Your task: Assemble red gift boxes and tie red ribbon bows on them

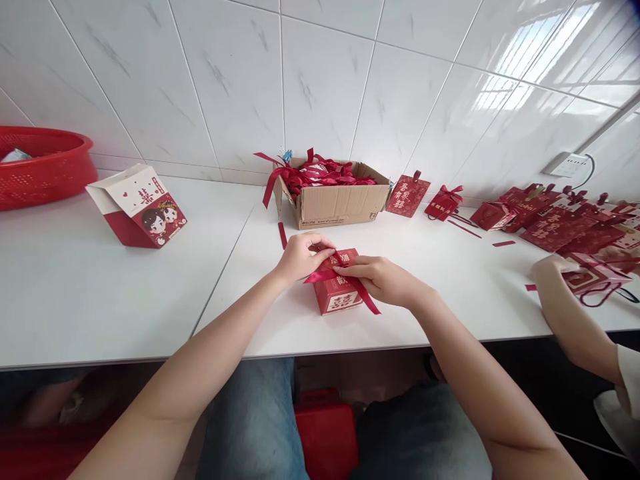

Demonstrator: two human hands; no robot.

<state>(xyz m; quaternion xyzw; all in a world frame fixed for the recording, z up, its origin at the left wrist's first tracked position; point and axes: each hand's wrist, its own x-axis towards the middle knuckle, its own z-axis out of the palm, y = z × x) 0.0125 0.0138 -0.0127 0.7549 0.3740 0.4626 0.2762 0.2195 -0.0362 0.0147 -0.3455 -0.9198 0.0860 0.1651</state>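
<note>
A small red gift box (326, 298) with gold and white Chinese characters stands on the white table in front of me. A dark red ribbon (367, 297) crosses its top, one tail hanging to the front right and a loop or tail sticking out to the left. My left hand (304, 256) pinches the ribbon at the back of the box top, thumb and fingers together. From the right, my right hand (387, 280) is closed on the ribbon near its crossing, fingertips against the box top. The exact ribbon crossing is partly hidden by the fingers.
Behind the box, a cardboard box (340, 205) overflows with red ribbons. A white-and-red carton (143, 208) and red plastic basket (47, 177) stand left. Red cards and bags (557, 223) crowd the right, where another person's hand (555, 267) holds a red box.
</note>
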